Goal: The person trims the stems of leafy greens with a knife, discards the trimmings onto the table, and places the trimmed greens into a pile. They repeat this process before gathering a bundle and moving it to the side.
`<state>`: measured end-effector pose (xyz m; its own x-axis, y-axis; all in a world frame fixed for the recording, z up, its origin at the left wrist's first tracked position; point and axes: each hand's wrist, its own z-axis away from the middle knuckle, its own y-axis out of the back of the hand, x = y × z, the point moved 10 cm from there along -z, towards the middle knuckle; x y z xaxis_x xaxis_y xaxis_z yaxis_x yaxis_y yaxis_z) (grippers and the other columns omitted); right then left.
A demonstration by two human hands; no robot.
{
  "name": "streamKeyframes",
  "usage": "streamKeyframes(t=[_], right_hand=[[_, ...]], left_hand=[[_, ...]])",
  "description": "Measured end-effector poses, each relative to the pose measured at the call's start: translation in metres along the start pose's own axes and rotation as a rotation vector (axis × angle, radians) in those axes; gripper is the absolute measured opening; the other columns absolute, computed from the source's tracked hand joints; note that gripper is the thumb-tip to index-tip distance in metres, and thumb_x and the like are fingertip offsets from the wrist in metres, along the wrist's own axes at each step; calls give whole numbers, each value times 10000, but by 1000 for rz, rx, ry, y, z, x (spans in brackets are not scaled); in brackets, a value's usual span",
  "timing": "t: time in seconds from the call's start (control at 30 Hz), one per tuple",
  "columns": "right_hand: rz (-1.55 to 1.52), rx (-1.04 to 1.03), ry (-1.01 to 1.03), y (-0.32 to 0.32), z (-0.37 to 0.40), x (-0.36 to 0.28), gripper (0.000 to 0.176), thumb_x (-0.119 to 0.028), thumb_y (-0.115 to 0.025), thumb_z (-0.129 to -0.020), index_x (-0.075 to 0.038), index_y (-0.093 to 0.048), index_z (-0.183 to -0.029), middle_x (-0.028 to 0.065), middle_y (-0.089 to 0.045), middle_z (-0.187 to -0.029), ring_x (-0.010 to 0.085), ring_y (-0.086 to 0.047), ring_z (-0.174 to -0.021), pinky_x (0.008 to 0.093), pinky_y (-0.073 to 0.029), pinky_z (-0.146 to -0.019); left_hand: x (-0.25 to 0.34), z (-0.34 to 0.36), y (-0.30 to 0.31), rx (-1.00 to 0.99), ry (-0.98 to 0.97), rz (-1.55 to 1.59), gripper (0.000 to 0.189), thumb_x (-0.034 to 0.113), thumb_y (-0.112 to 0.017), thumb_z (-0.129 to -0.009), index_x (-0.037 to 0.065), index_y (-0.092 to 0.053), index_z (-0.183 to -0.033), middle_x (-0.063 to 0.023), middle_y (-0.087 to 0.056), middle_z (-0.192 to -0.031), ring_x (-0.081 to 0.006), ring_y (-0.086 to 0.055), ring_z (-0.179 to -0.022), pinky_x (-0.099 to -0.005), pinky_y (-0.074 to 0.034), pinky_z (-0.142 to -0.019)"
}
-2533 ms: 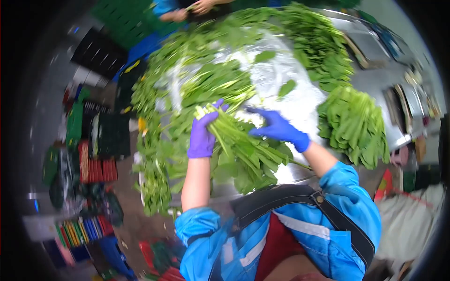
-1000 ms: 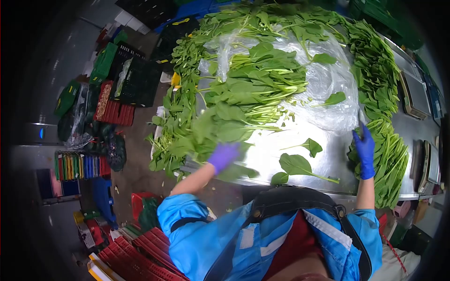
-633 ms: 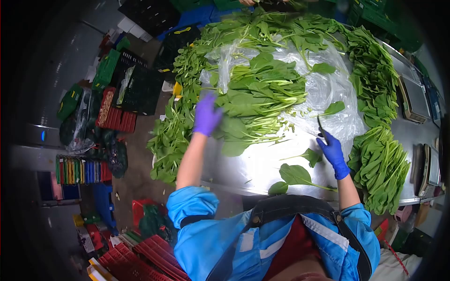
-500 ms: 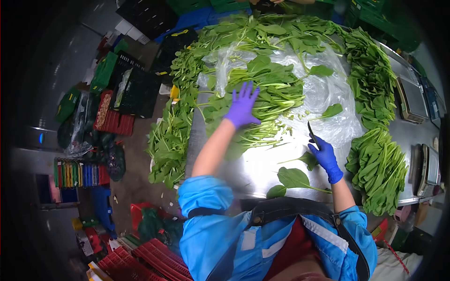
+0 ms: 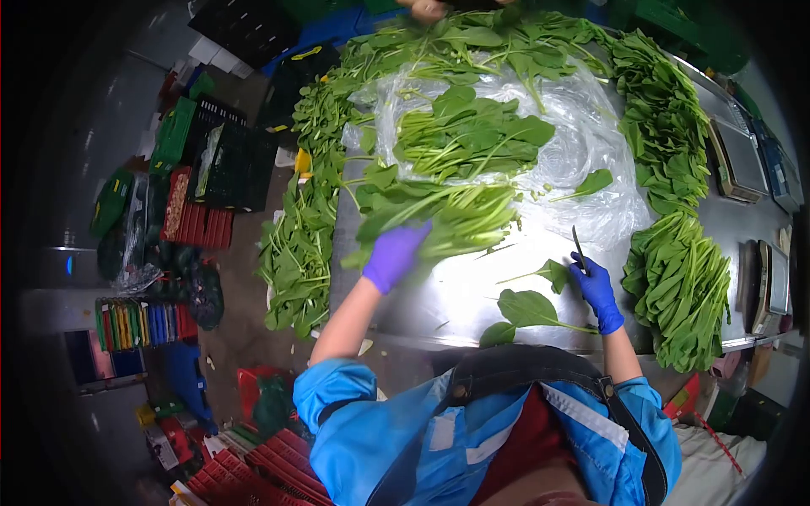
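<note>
Left hand (image 5: 395, 255) grips greens bunch (image 5: 447, 215), right hand (image 5: 599, 291) holds knife (image 5: 578, 247), beside leaf-heaped plastic bag (image 5: 591, 156).

We see the left hand (image 5: 393, 257) gloved purple, the right hand (image 5: 598, 293) blue. The spinach bunch (image 5: 460, 215) is green, the knife (image 5: 578, 245) dark.

A single camera sits on the person's head, looking steeply down and forward through a fisheye lens. It is close over the steel tabletop (image 5: 472, 295). The person's own chest (image 5: 506, 430) fills the bottom edge, and floor crates (image 5: 198, 223) curve up the left side.
</note>
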<state>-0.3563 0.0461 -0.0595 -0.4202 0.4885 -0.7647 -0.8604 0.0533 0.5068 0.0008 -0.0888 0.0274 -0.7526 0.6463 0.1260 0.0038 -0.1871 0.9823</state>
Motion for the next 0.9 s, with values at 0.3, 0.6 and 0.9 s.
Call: streamKeyframes(t=[0.3, 0.6, 0.9], right_hand=[[-701, -511, -59, -75, 28, -57, 441, -324, -448, -924, -7, -547, -1214, 93, -668, -915, 76, -525, -582, 223, -476, -609], [-862, -799, -204, -116, 83, -52, 486, -371, -379, -957, 3, -546, -1218, 99, -680, -883, 97, -485, -481, 253, -470, -562], [393, -262, 627, -89, 64, -119, 476, -136, -598, -763, -145, -546, -1236, 179, -611, -681, 346, -607, -618, 434, -476, -587]], left_hand=[[47, 53, 11, 241, 93, 388, 413, 311, -672, -753, 37, -604, -1054, -154, -588, -993, -318, -548, -935, -456, -426, -810], [123, 30, -109, 17, -67, 263, 316, 287, -678, -771, 59, -640, -988, -111, -610, -840, -295, -584, -789, -403, -467, -740], [115, 22, -39, -26, 234, 1344, 311, 202, -706, -790, -14, -663, -1010, -47, -665, -855, -93, -570, -747, -249, -465, -692]])
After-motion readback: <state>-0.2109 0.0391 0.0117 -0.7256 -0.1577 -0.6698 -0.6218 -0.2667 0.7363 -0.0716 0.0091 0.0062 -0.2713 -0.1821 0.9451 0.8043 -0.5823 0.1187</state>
